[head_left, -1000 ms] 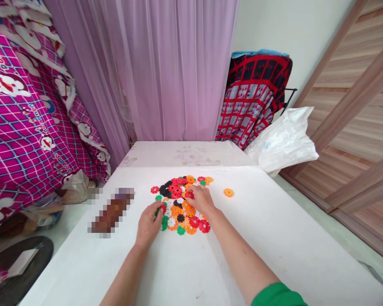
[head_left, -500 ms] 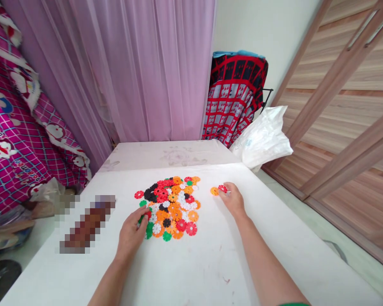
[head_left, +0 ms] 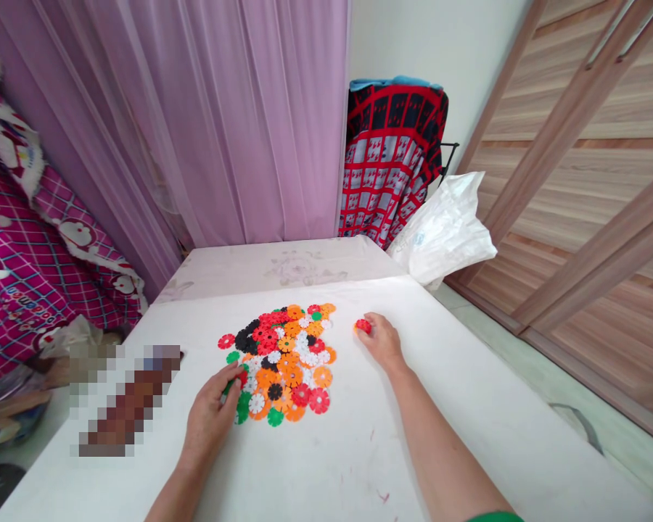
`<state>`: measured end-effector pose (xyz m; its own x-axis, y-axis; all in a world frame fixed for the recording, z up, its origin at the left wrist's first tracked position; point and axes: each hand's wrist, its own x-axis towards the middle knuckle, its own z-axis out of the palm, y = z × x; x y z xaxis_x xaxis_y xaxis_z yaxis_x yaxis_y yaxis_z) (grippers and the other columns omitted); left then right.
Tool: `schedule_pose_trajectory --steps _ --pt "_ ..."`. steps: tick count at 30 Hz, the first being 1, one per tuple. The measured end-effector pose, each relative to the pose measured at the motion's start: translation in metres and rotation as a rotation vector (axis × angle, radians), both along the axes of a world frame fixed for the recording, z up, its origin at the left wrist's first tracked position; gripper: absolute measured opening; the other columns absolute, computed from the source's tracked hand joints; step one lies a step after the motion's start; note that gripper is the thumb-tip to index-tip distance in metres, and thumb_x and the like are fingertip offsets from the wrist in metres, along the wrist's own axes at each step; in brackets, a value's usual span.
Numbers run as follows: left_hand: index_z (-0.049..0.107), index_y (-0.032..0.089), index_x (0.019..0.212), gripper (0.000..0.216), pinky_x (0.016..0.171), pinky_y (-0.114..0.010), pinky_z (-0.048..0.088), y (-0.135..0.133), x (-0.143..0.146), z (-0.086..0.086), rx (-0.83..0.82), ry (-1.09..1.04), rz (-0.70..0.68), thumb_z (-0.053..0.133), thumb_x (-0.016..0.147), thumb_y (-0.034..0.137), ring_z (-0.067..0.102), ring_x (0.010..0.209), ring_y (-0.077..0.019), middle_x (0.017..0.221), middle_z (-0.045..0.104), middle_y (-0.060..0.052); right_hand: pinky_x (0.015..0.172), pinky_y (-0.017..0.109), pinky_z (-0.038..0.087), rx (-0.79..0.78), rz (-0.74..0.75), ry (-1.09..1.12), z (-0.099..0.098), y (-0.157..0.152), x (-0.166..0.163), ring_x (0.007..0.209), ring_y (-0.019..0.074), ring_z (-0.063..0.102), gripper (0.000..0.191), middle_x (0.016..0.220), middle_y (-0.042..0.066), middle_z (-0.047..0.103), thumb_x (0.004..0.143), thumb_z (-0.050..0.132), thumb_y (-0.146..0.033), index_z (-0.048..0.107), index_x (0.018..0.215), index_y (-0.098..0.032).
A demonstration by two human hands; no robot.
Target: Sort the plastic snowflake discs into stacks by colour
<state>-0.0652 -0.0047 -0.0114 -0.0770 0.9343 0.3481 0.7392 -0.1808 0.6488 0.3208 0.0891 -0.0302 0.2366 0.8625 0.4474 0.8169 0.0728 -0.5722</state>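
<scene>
A spread of notched plastic snowflake discs in red, orange, green, white and black lies overlapping on the white table. At the left edge of this spread, my left hand is closed with thumb and fingers around a red snowflake disc and a green one; the fingers partly hide both. To the right of the spread, my right hand pinches a red snowflake disc close to the tabletop. An orange edge shows just beneath that red disc, mostly covered by it and by my fingertips.
A blurred-out long object lies on the table's left side. A white plastic bag stands by the far right corner, near a cloth-draped item. Purple curtains hang behind the table, and wooden cabinet doors are at right.
My right hand has brought its red disc over the orange disc, which showed openly beside it before. My left hand keeps its grip. The camera view has shifted slightly.
</scene>
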Motion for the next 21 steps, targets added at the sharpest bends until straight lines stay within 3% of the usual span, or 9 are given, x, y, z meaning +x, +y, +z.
schedule_pose_trajectory --steps 9,14,21 --pt "0.070 0.024 0.103 0.040 0.100 -0.040 0.048 0.000 0.000 0.001 -0.030 -0.016 0.007 0.047 0.082 0.050 0.063 0.111 -0.0243 0.120 0.068 -0.008 0.084 0.034 0.042 -0.075 -0.014 -0.127 0.014 -0.009 -0.009 0.096 0.0219 0.059 0.036 0.106 0.007 0.067 0.074 0.060 -0.032 0.062 0.109 -0.020" --pt "0.069 0.024 0.104 0.041 0.100 -0.040 0.048 0.002 -0.003 -0.003 -0.027 -0.021 -0.006 0.047 0.082 0.051 0.063 0.111 -0.0242 0.124 0.066 -0.007 0.081 0.034 0.040 -0.142 -0.024 -0.202 0.026 -0.015 -0.014 0.095 0.0233 0.058 0.027 0.102 0.006 0.068 0.076 0.060 -0.031 0.065 0.102 -0.023" --pt "0.070 0.024 0.103 0.041 0.100 -0.040 0.048 0.004 -0.003 -0.004 -0.017 -0.019 -0.004 0.048 0.081 0.051 0.064 0.110 -0.0242 0.122 0.067 -0.007 0.082 0.035 0.039 -0.171 -0.025 -0.216 0.023 -0.013 -0.013 0.098 0.0237 0.057 0.032 0.104 0.006 0.068 0.076 0.060 -0.031 0.063 0.107 -0.023"
